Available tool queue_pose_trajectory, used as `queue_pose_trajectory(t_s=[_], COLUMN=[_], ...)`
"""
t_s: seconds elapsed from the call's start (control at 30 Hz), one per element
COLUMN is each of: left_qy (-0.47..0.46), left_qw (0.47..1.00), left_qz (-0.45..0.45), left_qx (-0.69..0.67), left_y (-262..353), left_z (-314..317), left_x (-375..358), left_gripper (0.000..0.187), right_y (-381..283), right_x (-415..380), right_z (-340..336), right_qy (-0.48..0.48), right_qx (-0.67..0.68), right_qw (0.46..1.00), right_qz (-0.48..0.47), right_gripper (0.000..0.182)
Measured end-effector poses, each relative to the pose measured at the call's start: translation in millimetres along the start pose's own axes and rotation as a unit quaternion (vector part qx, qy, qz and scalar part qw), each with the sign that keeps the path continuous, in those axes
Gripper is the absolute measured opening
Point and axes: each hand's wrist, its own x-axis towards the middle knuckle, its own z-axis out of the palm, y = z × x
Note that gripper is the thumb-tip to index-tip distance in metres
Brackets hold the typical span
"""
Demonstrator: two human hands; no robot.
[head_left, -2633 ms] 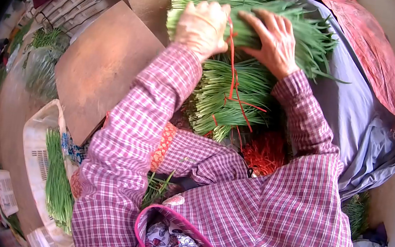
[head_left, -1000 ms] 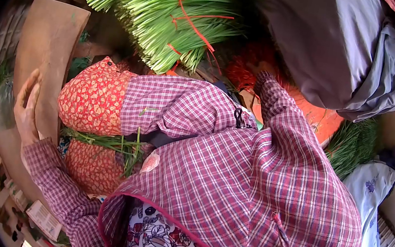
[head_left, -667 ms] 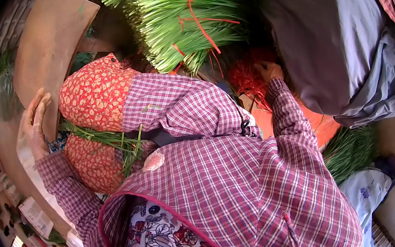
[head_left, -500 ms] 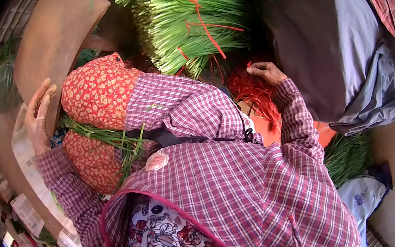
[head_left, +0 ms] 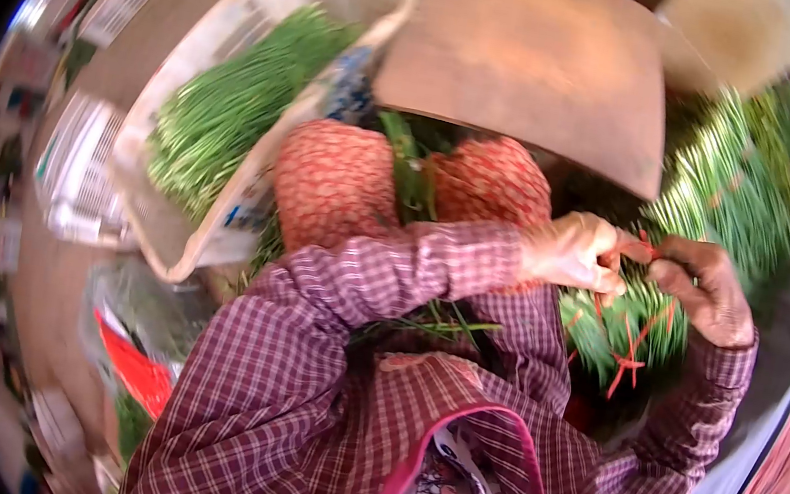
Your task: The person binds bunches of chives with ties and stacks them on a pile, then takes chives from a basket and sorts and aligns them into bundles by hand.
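My left hand (head_left: 574,253) reaches across to the right, its fingers pinched on a thin red plastic tie (head_left: 645,248). My right hand (head_left: 709,291) faces it, thumb and fingers closed on the same tie, which stretches across the short gap between them. Just below lies a bundle of green chives (head_left: 658,330) with red ties around it, partly hidden by my hands. Beyond my hands lie larger tied bundles of chives (head_left: 731,188), pale cut ends toward me. A few loose green leaves (head_left: 444,327) rest on my lap.
A white plastic basket (head_left: 190,254) on my left holds more chives (head_left: 243,104). Before my knees stands a brown board (head_left: 533,54). A clear plastic bag with a red piece (head_left: 134,362) lies at lower left, near stacked newspapers (head_left: 83,168). Grey cloth (head_left: 769,375) is at my right.
My view has swung left, bringing the basket into sight. My left hand, open and apart before, has come over to my right hand and now grips the red tie with it.
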Motion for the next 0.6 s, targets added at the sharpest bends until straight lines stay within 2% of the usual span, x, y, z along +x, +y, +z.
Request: queue_pose_trajectory(t_s=[0.03,0.07,0.13,0.17,0.2,0.27,0.37,0.4,0.47,0.5,0.53,0.57,0.6], left_qy=[0.034,0.083,0.128,0.143,0.092,0.109,0.114,0.141,0.273,0.345,0.433,0.473,0.557], left_qw=[0.998,0.996,0.989,0.989,0.993,0.993,0.992,0.989,0.959,0.937,0.9,0.877,0.829], left_qz=[-0.014,0.031,0.026,0.009,-0.036,-0.05,-0.046,-0.031,0.071,0.046,0.049,0.044,0.03], left_qx=[-0.047,-0.018,0.064,0.022,0.061,-0.01,-0.03,-0.026,0.04,-0.001,0.018,0.074,0.044], left_y=[-23.5,-28.1,-24.7,-18.5,-12.4,-8.6,20.6,30.6,28.7,35.7,40.8,48.0,52.5], left_z=[4.0,-1.1,-10.0,-14.9,-25.2,-35.2,-72.1,-86.0,-96.8,-105.3,-114.3,-127.1,-132.3], left_x=[5.9,-0.4,-15.0,-23.6,-35.2,-61.9,-120.5,-143.8,-190.4,-217.5,-244.9,-275.0,-304.1], left_gripper=[0.05,0.046,0.044,0.046,0.058,0.058,0.057,0.053,0.042,0.039,0.037,0.036,0.032], right_y=[-0.5,8.1,30.8,51.3,47.0,87.4,105.1,121.4,136.5,147.2,150.8,144.4,148.9], right_x=[18.1,37.1,80.7,103.7,126.6,162.0,222.5,242.2,252.8,264.1,274.5,278.0,288.2], right_z=[-11.8,-27.2,-41.2,-48.0,-50.8,-48.1,-52.4,-56.9,-66.1,-72.6,-77.1,-80.2,-85.9], right_qy=[-0.003,-0.007,-0.001,-0.005,-0.035,-0.021,-0.019,-0.013,0.054,0.041,0.03,0.026,0.025], right_qx=[-0.019,-0.034,-0.069,-0.113,-0.162,-0.235,-0.332,-0.357,-0.411,-0.408,-0.408,-0.405,-0.406], right_qw=[1.0,0.999,0.997,0.993,0.985,0.971,0.941,0.932,0.909,0.911,0.912,0.913,0.912], right_qz=[0.018,0.036,0.033,0.022,0.044,0.044,0.064,0.064,0.043,0.043,0.043,0.038,0.046], right_gripper=[0.023,0.023,0.025,0.03,0.03,0.027,0.024,0.024,0.024,0.026,0.027,0.032,0.037])
